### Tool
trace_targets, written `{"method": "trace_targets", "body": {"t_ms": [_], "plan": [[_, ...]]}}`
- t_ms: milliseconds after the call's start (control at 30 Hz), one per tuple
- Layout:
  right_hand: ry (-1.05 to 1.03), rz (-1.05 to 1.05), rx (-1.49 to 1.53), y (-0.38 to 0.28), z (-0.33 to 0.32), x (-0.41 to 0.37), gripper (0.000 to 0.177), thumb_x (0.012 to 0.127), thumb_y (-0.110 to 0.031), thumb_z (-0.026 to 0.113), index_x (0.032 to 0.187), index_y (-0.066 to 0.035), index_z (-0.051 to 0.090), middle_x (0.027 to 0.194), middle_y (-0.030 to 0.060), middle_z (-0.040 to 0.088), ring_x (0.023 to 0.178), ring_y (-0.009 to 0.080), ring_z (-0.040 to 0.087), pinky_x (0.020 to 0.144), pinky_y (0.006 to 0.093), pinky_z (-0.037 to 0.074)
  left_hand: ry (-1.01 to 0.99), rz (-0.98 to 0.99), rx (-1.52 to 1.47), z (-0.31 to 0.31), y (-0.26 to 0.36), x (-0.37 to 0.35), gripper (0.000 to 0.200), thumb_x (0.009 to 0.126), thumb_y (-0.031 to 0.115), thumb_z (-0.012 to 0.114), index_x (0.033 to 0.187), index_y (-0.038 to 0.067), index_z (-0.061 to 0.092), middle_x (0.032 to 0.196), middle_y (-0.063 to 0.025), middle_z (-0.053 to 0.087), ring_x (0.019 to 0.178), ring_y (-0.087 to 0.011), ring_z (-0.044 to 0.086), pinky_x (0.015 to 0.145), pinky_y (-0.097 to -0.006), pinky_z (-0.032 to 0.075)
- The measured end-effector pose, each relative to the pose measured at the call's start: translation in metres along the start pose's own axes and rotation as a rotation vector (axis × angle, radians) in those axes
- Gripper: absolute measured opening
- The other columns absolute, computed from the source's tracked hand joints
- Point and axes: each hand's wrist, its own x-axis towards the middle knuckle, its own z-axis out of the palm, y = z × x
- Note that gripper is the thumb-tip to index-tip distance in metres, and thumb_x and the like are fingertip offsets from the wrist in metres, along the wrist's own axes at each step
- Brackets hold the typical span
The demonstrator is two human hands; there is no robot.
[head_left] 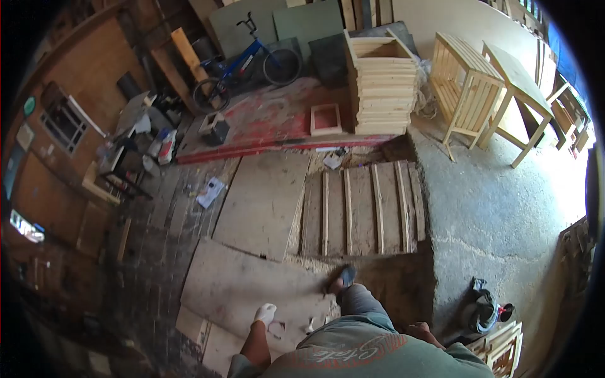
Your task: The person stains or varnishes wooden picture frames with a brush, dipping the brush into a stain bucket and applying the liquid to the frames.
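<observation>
My left hand (266, 314) wears a white glove and hangs low beside my body, its fingers curled together with nothing showing out of them. Beneath it in this view lies a worn plywood sheet (236, 283), where a small thin curved item (276, 327) and a small whitish item (310, 326) show. My right hand (421, 329), without a glove, is at the other side of my green shirt (359, 353); its fingers are too small and blurred to read. One foot in a dark shoe (345, 276) is stretched forward near a slatted wooden panel (362, 211).
A tall stack of wooden frames (386, 88) and a blue bicycle (249, 60) stand on a raised red platform (277, 123). Slatted wooden furniture (463, 88) stands on concrete at the right. A sunken floor strip (394, 283) borders the concrete edge. A bag (484, 312) lies at lower right.
</observation>
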Motion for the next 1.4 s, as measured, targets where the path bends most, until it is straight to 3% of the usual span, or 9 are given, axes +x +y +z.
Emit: {"method": "trace_targets", "body": {"t_ms": [100, 200, 433, 567, 600, 800, 967, 1167, 1400], "plan": [[0.1, -0.638, -1.114, -0.047, -0.027, 0.105, 0.028, 0.082, -0.026, 0.074, 0.103, -0.007, 0.071, 0.094, 0.0123, 0.071, 0.076, 0.0245, 0.07, 0.066, 0.0412, 0.06, -0.057, -0.056, 0.071, -0.013, 0.049, 0.064, 0.041, 0.087, 0.038, 0.059, 0.111, 0.007, 0.069, 0.115, -0.018, 0.067, 0.109, -0.0366, 0.063, 0.092, -0.0434, 0.048], [0.167, -0.425, -0.159, -0.16, -0.07, 0.151, 0.031, 0.084, -0.032, 0.072, 0.102, -0.007, 0.072, 0.094, 0.0114, 0.072, 0.075, 0.0259, 0.07, 0.07, 0.0403, 0.057, -0.348, 0.343, 0.766, -0.02, 0.063, 0.156, 0.041, 0.086, 0.036, 0.057, 0.11, 0.006, 0.069, 0.112, -0.0179, 0.068, 0.107, -0.0389, 0.063, 0.09, -0.0441, 0.049], [0.264, -0.626, 0.228, -0.494, -0.24, 0.098, 0.029, 0.093, -0.026, 0.064, 0.108, -0.001, 0.069, 0.088, 0.0105, 0.073, 0.072, 0.0174, 0.071, 0.068, 0.0326, 0.055, -0.206, -0.284, -0.118, -0.071, 0.28, 0.271, 0.039, 0.089, 0.037, 0.061, 0.102, 0.001, 0.07, 0.1, -0.0167, 0.07, 0.095, -0.0263, 0.066, 0.085, -0.0402, 0.05], [0.331, -0.631, 0.314, -0.554, -0.282, 0.125, 0.032, 0.092, -0.028, 0.065, 0.106, 0.0, 0.069, 0.086, 0.0112, 0.073, 0.072, 0.0172, 0.07, 0.068, 0.0322, 0.054, -0.168, 0.203, -0.305, -0.06, 0.42, 0.43, 0.021, 0.092, 0.033, 0.062, 0.092, 0.012, 0.064, 0.073, 0.0, 0.056, 0.059, -0.0109, 0.049, 0.049, -0.0311, 0.039], [0.338, -0.587, 0.332, -0.561, -0.289, 0.123, 0.034, 0.092, -0.03, 0.066, 0.108, 0.0, 0.068, 0.086, 0.0124, 0.073, 0.073, 0.0183, 0.07, 0.068, 0.0328, 0.054, -0.168, 0.232, -0.359, -0.063, 0.486, 0.467, 0.025, 0.089, 0.024, 0.068, 0.104, 0.003, 0.068, 0.098, -0.0065, 0.069, 0.091, -0.018, 0.062, 0.085, -0.0354, 0.05], [0.665, -0.441, -0.093, -0.38, -0.196, 0.275, 0.032, 0.084, -0.034, 0.073, 0.099, -0.006, 0.073, 0.087, 0.0148, 0.072, 0.082, 0.0278, 0.071, 0.069, 0.0411, 0.054, 0.025, 1.078, -0.194, -0.08, 0.945, 0.593, 0.035, 0.09, 0.028, 0.064, 0.113, 0.002, 0.063, 0.11, -0.0183, 0.067, 0.104, -0.0348, 0.063, 0.091, -0.0412, 0.049], [0.401, 0.381, 0.412, -0.438, -0.174, 0.094, 0.037, 0.08, -0.038, 0.075, 0.088, -0.002, 0.074, 0.087, 0.0162, 0.073, 0.085, 0.0303, 0.07, 0.079, 0.0413, 0.055, 0.046, 1.546, -0.137, -0.052, 1.171, 0.593, 0.031, 0.086, 0.025, 0.069, 0.11, 0.006, 0.063, 0.11, -0.0149, 0.065, 0.105, -0.0349, 0.06, 0.092, -0.0445, 0.048], [0.683, 0.192, 0.935, -0.48, -0.129, 0.008, 0.023, 0.092, -0.021, 0.066, 0.104, -0.002, 0.067, 0.083, 0.0147, 0.07, 0.067, 0.0237, 0.068, 0.052, 0.0364, 0.053, -0.198, 1.22, 0.677, -0.013, 1.218, 0.622, 0.066, 0.084, 0.046, 0.067, 0.133, 0.006, 0.049, 0.132, -0.0169, 0.054, 0.122, -0.0369, 0.051, 0.102, -0.0469, 0.042], [0.339, 0.47, 1.301, -0.607, -0.096, 0.013, 0.023, 0.095, -0.021, 0.061, 0.109, -0.002, 0.063, 0.089, 0.0117, 0.069, 0.068, 0.0198, 0.068, 0.053, 0.0323, 0.054, 0.131, 1.69, 0.052, -0.047, 1.178, 0.629, 0.058, 0.084, 0.03, 0.072, 0.132, 0.005, 0.051, 0.14, -0.0184, 0.049, 0.134, -0.0401, 0.04, 0.111, -0.0493, 0.032]]}}
